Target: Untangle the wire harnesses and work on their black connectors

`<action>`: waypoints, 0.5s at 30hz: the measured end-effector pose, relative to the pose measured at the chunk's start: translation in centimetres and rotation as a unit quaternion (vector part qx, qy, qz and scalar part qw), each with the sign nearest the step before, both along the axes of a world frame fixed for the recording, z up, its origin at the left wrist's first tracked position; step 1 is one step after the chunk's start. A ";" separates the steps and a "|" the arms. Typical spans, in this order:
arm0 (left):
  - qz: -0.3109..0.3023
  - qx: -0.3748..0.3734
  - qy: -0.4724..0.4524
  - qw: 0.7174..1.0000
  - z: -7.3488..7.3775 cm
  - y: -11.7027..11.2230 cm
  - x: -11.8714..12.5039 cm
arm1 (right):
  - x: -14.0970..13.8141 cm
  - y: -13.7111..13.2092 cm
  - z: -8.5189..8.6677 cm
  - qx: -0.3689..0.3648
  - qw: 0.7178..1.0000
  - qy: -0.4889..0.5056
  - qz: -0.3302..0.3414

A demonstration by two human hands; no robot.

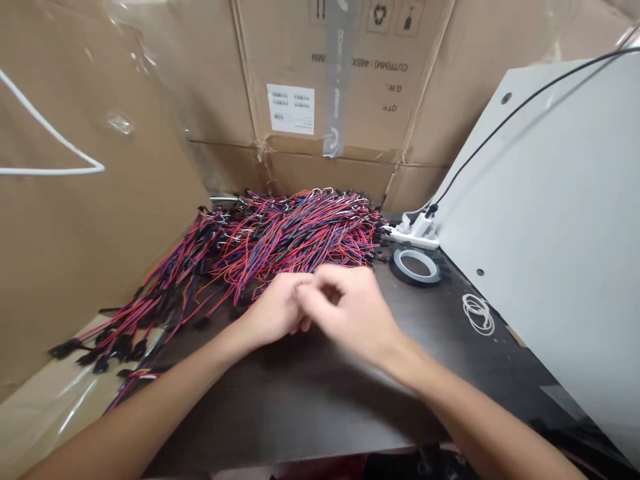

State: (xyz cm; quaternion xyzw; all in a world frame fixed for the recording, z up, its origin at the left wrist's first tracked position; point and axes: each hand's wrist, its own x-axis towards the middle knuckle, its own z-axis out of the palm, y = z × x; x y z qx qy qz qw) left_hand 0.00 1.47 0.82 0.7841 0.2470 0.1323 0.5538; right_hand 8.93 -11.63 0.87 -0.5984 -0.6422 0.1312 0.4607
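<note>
The left hand (280,305) and right hand (355,313) touch, both curled, and nobody can tell if they pinch anything, near the wires (310,230) heaped at the counter's (280,413) back, light-looking, bendy, tangly, likely best held by their black plugs (65,348), with cardboard (325,175) behind and room toward the front edge (300,458).
</note>
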 end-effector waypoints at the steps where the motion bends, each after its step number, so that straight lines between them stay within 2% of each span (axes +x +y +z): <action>1: 0.004 -0.006 0.000 1.000 0.1 -0.2 -0.1 | 1.5 1.7 0.3 0.030 0.997 0.006 -0.066; 2: 0.011 -0.029 -0.004 1.000 0.2 -0.3 -0.1 | 2.6 3.1 0.2 0.070 0.992 0.002 -0.101; 4: 0.028 -0.053 -0.029 0.998 0.2 -0.5 -0.2 | 4.1 4.4 -0.4 0.109 0.986 -0.061 -0.107; 6: 0.041 -0.070 -0.058 0.995 0.2 -0.6 -0.1 | 4.7 4.4 -1.3 0.098 0.985 -0.108 -0.096; 8: 0.049 -0.079 -0.072 0.993 0.2 -0.4 -0.1 | 4.8 4.1 -1.7 0.047 0.991 -0.099 -0.079; 11: 0.053 -0.068 -0.072 0.994 0.3 -0.2 0.0 | 4.8 4.0 -1.4 -0.037 0.999 0.028 -0.025; 15: 0.059 -0.040 -0.064 0.995 0.2 -0.1 -0.1 | 4.7 4.6 -0.9 -0.117 0.966 0.229 0.040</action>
